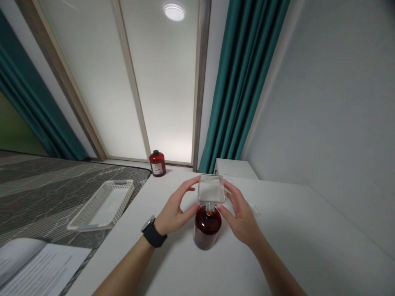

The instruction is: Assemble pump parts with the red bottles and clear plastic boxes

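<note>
A clear square bottle (211, 190) is turned upside down, its neck resting in the mouth of a dark red round bottle (207, 227) that stands on the white table (296, 242). My left hand (174, 211), with a black watch on the wrist, grips the clear bottle's left side with thumb and fingers. My right hand (240, 213) holds its right side, fingers curved round it. The clear bottle looks empty or nearly so.
A second red bottle (157, 163) with a black cap stands at the table's far edge by the window. A white slotted tray (103, 204) and papers (37, 267) lie on the grey striped surface to the left. Teal curtains (243, 82) hang behind; a white box (234, 168) sits beyond.
</note>
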Motion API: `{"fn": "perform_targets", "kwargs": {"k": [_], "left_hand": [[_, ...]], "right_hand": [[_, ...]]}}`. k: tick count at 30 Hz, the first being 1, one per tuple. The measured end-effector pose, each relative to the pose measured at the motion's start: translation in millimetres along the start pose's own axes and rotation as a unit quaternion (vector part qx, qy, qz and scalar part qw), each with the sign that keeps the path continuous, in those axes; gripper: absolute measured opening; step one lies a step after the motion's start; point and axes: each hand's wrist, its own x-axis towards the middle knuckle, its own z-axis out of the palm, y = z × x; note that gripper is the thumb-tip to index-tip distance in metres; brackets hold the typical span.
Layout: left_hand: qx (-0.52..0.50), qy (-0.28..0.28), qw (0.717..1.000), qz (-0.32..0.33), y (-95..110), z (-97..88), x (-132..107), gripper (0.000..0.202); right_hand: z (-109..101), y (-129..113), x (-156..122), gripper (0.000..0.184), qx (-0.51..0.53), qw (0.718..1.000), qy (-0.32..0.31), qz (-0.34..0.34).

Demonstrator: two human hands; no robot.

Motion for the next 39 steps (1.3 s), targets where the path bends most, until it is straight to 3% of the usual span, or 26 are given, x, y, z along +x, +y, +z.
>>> {"fn": "perform_targets", "kwargs": {"k": [39], "left_hand": [[0.004, 0.007, 1.0, 0.013, -1.3, 2.5, -1.3, 0.061]], "right_hand": [[-0.5, 1.1, 0.9, 0.058, -0.051, 0.998, 0.007, -0.043]]}}
